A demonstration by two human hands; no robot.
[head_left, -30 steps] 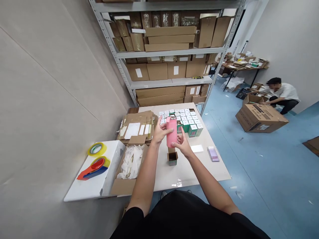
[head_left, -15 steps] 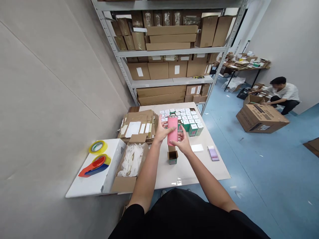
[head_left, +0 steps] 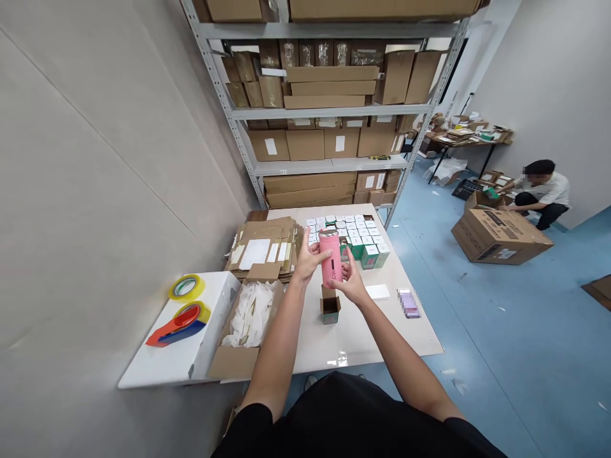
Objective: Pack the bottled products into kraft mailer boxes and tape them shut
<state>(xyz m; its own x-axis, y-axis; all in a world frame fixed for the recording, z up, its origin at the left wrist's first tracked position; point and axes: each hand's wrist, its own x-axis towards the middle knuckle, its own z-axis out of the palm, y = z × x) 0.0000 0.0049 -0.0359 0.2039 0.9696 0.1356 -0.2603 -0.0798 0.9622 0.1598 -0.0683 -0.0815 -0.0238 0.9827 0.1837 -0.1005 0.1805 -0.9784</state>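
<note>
A pink tumbler [head_left: 331, 264] with a metal-coloured top and dark lettering is held between both hands above the table [head_left: 367, 343]. My left hand [head_left: 309, 257] grips its upper left side, the thumb across the front. Lower down on the right, my right hand [head_left: 351, 280] closes on it near its base. Just below stands a small open box [head_left: 330, 312], green outside and brown inside, its flap raised. Behind the tumbler sit rows of small green boxes with white tops [head_left: 370, 254].
Flattened cardboard [head_left: 267, 242] and an open carton of white paper [head_left: 251, 315] lie on the left. Tape rolls [head_left: 187, 287] and an orange-blue tape dispenser [head_left: 179, 326] rest on a white box. A metal shelf [head_left: 334, 113] stands behind. A person [head_left: 541, 191] crouches by cartons at right.
The tumbler has turned in my hands, so dark lettering now shows on its front. It tilts slightly more. The crouching person now has a green item near their hands.
</note>
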